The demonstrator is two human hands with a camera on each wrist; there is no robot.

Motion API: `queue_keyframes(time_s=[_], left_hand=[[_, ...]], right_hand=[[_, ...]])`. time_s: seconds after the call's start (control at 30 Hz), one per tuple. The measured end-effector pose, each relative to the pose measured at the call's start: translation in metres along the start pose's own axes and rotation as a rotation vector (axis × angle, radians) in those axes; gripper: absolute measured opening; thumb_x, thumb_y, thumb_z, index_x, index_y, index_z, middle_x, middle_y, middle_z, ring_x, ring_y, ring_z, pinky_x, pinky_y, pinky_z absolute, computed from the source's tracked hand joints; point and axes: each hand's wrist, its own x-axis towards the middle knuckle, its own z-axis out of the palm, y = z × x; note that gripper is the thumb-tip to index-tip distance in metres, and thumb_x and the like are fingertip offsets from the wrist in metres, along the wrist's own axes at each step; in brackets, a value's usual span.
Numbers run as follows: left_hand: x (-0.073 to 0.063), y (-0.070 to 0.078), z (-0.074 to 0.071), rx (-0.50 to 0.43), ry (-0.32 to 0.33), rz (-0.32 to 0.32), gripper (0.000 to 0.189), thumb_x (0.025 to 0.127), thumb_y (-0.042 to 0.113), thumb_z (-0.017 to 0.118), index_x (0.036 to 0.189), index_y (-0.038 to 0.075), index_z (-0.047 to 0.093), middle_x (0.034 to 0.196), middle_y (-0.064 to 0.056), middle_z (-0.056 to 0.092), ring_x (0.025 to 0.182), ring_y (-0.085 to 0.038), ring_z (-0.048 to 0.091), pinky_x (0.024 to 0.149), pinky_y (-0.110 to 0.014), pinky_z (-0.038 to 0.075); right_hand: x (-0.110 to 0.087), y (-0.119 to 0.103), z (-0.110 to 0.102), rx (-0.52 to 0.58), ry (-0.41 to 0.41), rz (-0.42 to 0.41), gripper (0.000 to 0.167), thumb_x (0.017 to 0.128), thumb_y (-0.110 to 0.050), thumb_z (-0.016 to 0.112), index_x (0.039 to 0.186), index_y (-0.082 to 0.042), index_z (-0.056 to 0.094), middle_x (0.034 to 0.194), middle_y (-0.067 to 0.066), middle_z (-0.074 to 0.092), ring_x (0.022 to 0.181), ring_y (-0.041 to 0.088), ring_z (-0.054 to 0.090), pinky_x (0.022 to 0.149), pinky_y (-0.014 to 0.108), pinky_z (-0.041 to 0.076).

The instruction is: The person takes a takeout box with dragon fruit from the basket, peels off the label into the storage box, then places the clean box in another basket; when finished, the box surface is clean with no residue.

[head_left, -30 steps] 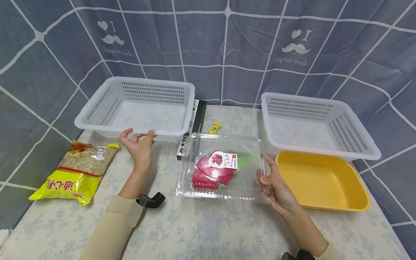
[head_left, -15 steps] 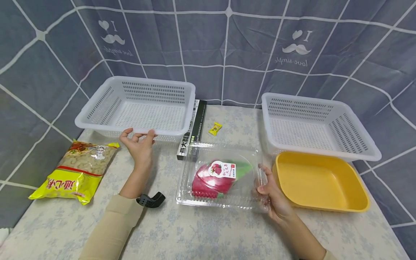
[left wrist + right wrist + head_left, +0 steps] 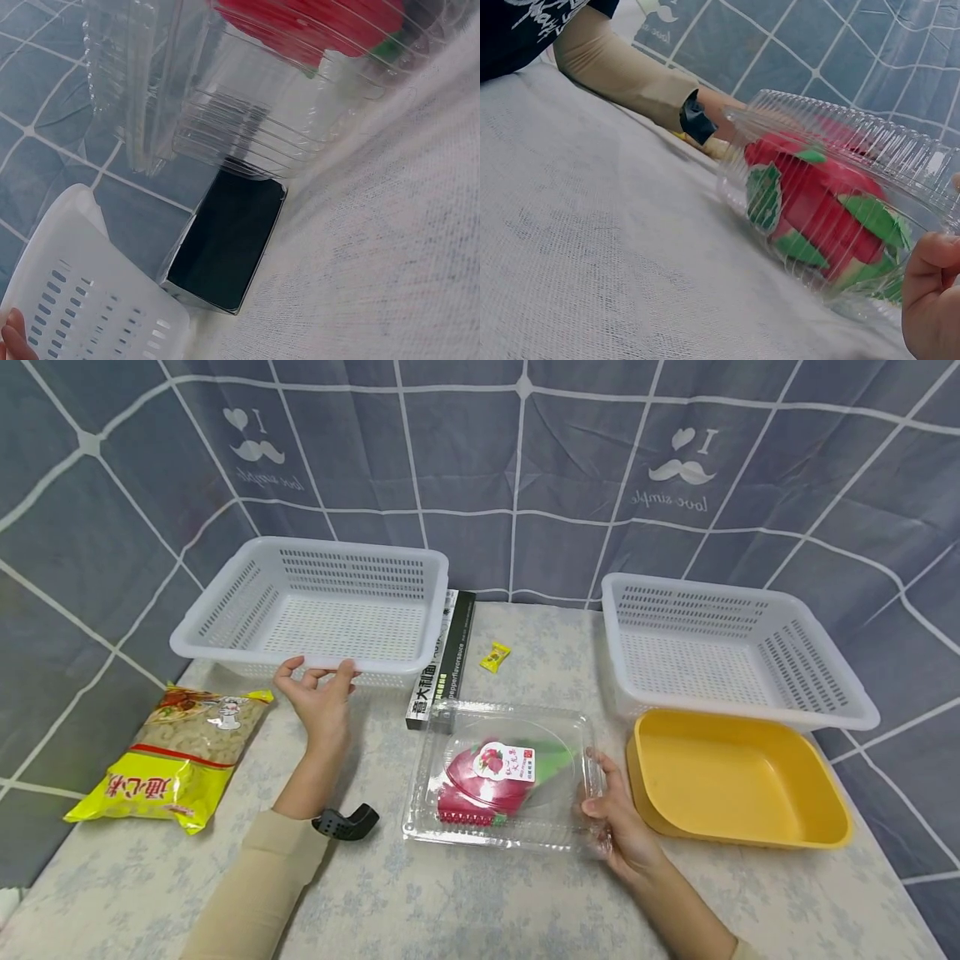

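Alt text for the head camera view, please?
A right hand grips a clear box with a red item inside; the left hand holds a white basket's rim. Nearby: a yellow tub, another white basket, a pasta bag.

The box (image 3: 558,810) looks through my cameras like clear, glossy plastic with ribbed sides. The baskets (image 3: 405,666) seem smooth plastic, the bag (image 3: 176,756) shiny film, the table cover (image 3: 487,902) matt, woven cloth.

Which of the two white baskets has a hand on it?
The left basket, beside the black box: the left hand holds its near rim. No hand touches the right basket, behind the yellow tub.
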Motion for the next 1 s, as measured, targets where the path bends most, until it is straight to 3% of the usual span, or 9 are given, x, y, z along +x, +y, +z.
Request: queue_keyframes(time_s=[0.17, 0.33, 0.57, 0.77, 1.0], left_hand=[[0.0004, -0.0004, -0.0011, -0.010, -0.002, 0.002, 0.053, 0.085, -0.009, 0.067, 0.115, 0.013, 0.029, 0.078, -0.008, 0.049, 0.061, -0.016, 0.065, 0.056, -0.022, 0.050], [0.0006, -0.0008, -0.0004, -0.019, -0.003, -0.001, 0.053, 0.085, -0.009, 0.067, 0.114, 0.013, 0.029, 0.078, -0.008, 0.049, 0.061, -0.016, 0.065, 0.056, -0.023, 0.050], [0.0007, -0.0008, 0.0003, -0.017, -0.007, -0.003, 0.054, 0.085, -0.009, 0.067, 0.115, 0.013, 0.029, 0.078, -0.008, 0.049, 0.061, -0.015, 0.065, 0.056, -0.022, 0.050], [0.0005, 0.0001, -0.0004, -0.004, -0.005, -0.004, 0.054, 0.085, -0.005, 0.070, 0.115, 0.013, 0.029, 0.078, -0.008, 0.049, 0.062, -0.016, 0.065, 0.056, -0.021, 0.049], [-0.0024, 0.0021, 0.0000, 0.019, -0.005, -0.005, 0.052, 0.087, -0.004, 0.068, 0.114, 0.013, 0.027, 0.082, -0.009, 0.050, 0.064, -0.015, 0.066, 0.059, -0.021, 0.050]], right_hand=[[-0.0013, 0.0023, 0.0000, -0.006, 0.006, 0.019, 0.068, 0.084, 0.013, 0.043, 0.135, -0.025, 0.020, 0.091, -0.005, 0.050, 0.066, 0.002, 0.048, 0.047, 0.009, 0.040], [-0.0031, 0.0014, -0.0017, -0.105, 0.013, 0.003, 0.066, 0.085, 0.011, 0.045, 0.136, -0.028, 0.029, 0.090, -0.006, 0.050, 0.066, 0.001, 0.051, 0.047, 0.010, 0.043], [-0.0035, -0.0019, -0.0066, -0.248, 0.011, -0.035, 0.062, 0.088, 0.007, 0.053, 0.135, -0.026, 0.032, 0.103, 0.004, 0.052, 0.079, 0.007, 0.058, 0.063, 0.018, 0.052], [-0.0033, -0.0026, -0.0075, -0.257, 0.026, -0.015, 0.059, 0.088, 0.003, 0.060, 0.133, -0.023, 0.032, 0.095, 0.000, 0.053, 0.072, 0.004, 0.056, 0.056, 0.013, 0.048], [-0.0057, -0.0051, -0.0069, -0.288, 0.073, 0.026, 0.056, 0.090, -0.002, 0.061, 0.132, -0.024, 0.033, 0.106, 0.004, 0.057, 0.086, 0.010, 0.059, 0.070, 0.021, 0.052]])
